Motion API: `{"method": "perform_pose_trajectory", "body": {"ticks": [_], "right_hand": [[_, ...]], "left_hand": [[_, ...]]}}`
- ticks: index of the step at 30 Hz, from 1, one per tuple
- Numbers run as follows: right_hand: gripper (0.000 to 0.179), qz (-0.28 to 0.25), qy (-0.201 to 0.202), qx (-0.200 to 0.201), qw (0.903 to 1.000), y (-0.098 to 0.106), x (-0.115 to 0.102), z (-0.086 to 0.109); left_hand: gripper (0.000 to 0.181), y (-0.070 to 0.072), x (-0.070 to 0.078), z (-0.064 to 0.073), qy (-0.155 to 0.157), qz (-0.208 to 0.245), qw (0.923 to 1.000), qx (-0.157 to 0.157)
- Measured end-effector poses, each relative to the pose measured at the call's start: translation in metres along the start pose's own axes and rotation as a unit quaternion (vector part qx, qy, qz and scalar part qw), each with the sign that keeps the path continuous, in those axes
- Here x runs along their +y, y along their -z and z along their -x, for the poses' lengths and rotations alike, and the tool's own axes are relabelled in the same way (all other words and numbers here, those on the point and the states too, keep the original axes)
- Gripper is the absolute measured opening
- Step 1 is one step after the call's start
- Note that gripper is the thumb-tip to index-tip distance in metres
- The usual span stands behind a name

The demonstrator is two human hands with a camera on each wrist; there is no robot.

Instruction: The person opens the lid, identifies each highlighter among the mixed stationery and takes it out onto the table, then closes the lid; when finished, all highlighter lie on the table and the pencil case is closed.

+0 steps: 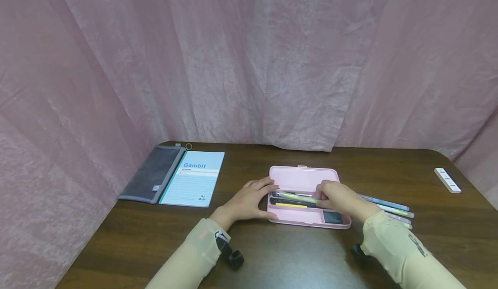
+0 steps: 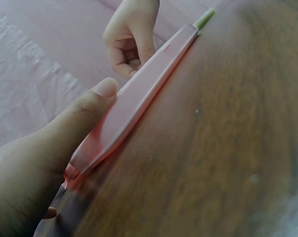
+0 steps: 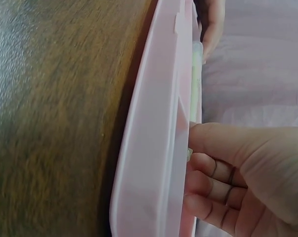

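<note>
A pink pencil case (image 1: 297,214) lies on the table with its lid (image 1: 298,177) folded back. My left hand (image 1: 249,199) holds the case's left end, thumb at the front wall and fingers toward the hinge side. In the left wrist view the thumb (image 2: 84,111) presses on the rim. My right hand (image 1: 344,197) reaches into the case and pinches a pale green pen (image 3: 194,84) near its right end. Beside that pen lie dark pens and a yellow-marked one (image 1: 289,204). A dark square piece (image 1: 332,217) sits in the front right compartment.
Several pens (image 1: 393,208) lie to the right of the case, partly behind my right wrist. At the left are a light blue notebook (image 1: 192,181) and a grey zip pouch (image 1: 153,172). A white strip with dark marks (image 1: 447,180) lies far right. Pink curtains (image 1: 264,64) hang behind the table.
</note>
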State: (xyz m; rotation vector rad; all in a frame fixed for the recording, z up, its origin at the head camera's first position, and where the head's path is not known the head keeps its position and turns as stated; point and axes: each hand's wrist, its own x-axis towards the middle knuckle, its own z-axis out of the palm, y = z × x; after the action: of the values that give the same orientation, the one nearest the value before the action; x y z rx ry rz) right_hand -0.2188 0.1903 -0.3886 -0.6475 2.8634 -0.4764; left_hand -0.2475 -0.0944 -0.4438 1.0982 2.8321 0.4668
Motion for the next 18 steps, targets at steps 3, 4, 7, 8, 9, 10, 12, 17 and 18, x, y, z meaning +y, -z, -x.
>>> {"method": "perform_pose_trajectory", "body": {"ticks": [3,4,7,8,9,10,12,17,18], "right_hand": [[0.010,-0.007,0.001,0.000,1.0000,0.001,0.000,0.001],[0.010,-0.008,0.001,0.000,1.0000,0.002,0.000,0.003],[0.010,-0.006,0.005,0.007,0.9999,0.005,0.001,0.007],[0.010,-0.004,0.007,0.009,0.9999,0.006,0.001,0.008],[0.010,-0.003,0.007,0.010,0.9999,0.008,0.001,0.010],[0.010,0.001,0.009,0.013,0.9999,0.009,0.001,0.011],[0.009,0.002,0.013,0.016,0.9998,0.013,0.001,0.013],[0.008,0.011,0.024,0.024,0.9994,0.023,-0.001,0.019],[0.008,0.016,0.029,0.028,0.9991,0.025,-0.001,0.020]], "left_hand": [[0.086,0.001,0.000,0.000,-0.002,-0.001,1.0000,0.001],[0.086,0.000,0.001,0.000,-0.001,-0.001,1.0000,0.001],[0.086,0.001,0.001,0.000,0.000,0.000,1.0000,0.000],[0.087,0.000,0.002,0.000,0.000,0.000,1.0000,0.000],[0.087,0.000,0.002,0.000,-0.001,0.001,1.0000,0.001],[0.087,0.000,0.001,0.000,-0.002,0.000,1.0000,0.003],[0.087,0.000,0.001,0.000,-0.006,-0.002,1.0000,0.007],[0.085,-0.001,-0.001,0.000,-0.013,-0.005,0.9998,0.015],[0.085,-0.001,-0.001,0.000,-0.013,-0.004,0.9998,0.016]]}}
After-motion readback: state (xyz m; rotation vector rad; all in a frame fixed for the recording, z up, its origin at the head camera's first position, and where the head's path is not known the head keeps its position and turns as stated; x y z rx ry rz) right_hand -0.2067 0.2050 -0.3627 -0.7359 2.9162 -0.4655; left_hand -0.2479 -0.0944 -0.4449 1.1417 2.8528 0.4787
